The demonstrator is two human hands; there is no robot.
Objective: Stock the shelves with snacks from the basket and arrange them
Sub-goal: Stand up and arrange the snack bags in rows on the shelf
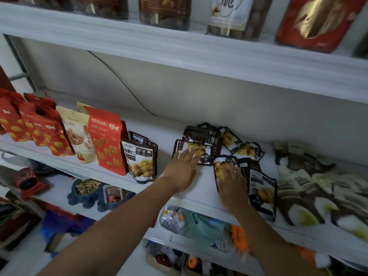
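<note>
Left grip on pouch, red bags beside

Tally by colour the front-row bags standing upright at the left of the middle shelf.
Red bags: 3
Cream bag: 1
Black bag: 1
Total: 5
Partly hidden ones behind are left out.
</note>
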